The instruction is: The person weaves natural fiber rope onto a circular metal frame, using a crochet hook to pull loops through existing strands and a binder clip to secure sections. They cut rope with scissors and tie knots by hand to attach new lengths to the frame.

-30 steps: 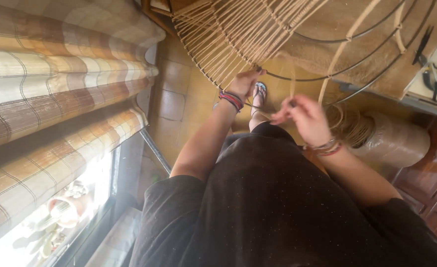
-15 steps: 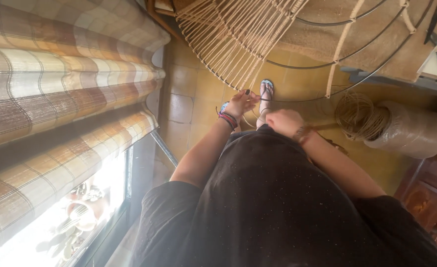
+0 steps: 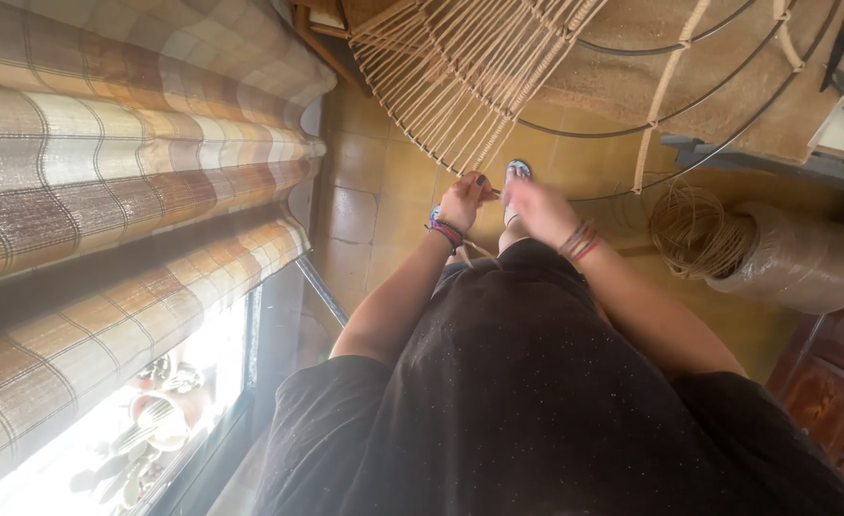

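We're at the lower rim of the round dark wire frame [image 3: 632, 143], half wrapped in pale tan cord strands [image 3: 460, 86] fanning up twd the top. Left hand [image 3: 462, 201] is pinched shut, thumb & forefinger on a thin strand end right at the rim. Right hand [image 3: 537, 205] sits just beside it, fingers curled. It's blurred, so we can't tell what it's got, if anything. Loose coil of natural twine [image 3: 694, 229] lies on the yellow tiled floor [image 3: 365, 210], resting against a plastic-wrapped spool [image 3: 804, 263], near the right forearm.

To do this bit well, we'd say: keep tension even w/ the pinch, lay the new strand touching its neighbour w/o overlap, feed slack from the coil so it doesn't kink. Sandalled foot [image 3: 518, 174] sits right below the hands, so watch that the cord doesn't snag there.
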